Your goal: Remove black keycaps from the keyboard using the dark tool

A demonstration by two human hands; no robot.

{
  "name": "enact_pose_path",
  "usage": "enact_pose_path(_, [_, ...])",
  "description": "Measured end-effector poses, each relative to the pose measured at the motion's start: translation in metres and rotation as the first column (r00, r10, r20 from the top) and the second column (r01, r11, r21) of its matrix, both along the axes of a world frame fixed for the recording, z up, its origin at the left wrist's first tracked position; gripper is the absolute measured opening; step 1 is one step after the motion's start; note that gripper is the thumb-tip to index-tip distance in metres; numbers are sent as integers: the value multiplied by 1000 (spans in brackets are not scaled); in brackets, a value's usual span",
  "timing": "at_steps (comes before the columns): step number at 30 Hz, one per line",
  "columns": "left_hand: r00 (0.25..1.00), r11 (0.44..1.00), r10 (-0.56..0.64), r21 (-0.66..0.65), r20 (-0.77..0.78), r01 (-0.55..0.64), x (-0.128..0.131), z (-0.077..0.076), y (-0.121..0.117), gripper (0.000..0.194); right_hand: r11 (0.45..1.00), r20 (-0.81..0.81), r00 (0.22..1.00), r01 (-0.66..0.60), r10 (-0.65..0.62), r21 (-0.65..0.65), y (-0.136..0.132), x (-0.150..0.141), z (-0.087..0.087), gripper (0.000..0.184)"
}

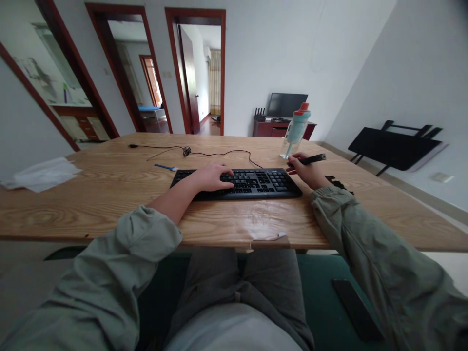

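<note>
A black keyboard (256,184) lies on the wooden table in front of me. My left hand (214,177) rests on its left half, thumb and fingers apart, hiding the keys beneath. Just past the keyboard's right end, my right hand (305,170) is closed around a black pen-shaped tool (315,159). The tool's thick end points right; its other end is hidden by the fingers, so its exact kind is unclear. Small black pieces (338,183) lie beside my right wrist. At the keyboard's far left corner is a thin blue-handled brush-like tool (165,167) with a pale tip.
A clear bottle (293,131) with a red cap stands behind my right hand. The keyboard's cable (219,153) runs across the far table. White tissue (44,173) lies at left. A small white piece (281,235) sits at the front edge; a dark phone-like slab (356,309) is on the seat.
</note>
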State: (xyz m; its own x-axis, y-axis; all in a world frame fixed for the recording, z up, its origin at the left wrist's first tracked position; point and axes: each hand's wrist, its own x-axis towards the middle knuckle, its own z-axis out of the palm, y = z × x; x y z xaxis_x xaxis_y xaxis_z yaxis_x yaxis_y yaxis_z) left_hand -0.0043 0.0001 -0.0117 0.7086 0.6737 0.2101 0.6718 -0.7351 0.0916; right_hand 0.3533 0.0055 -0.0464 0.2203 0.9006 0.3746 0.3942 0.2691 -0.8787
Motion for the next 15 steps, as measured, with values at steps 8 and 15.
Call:
enact_pose_path(8, [1000, 1000, 5, -3, 0, -5, 16, -5, -6, 45, 998, -55, 998, 4, 0, 60, 0, -4, 4, 11])
enact_pose_path(15, [997, 996, -73, 47, -10, 73, 25, -7, -3, 39, 992, 27, 998, -59, 57, 109, -3, -10, 8, 19])
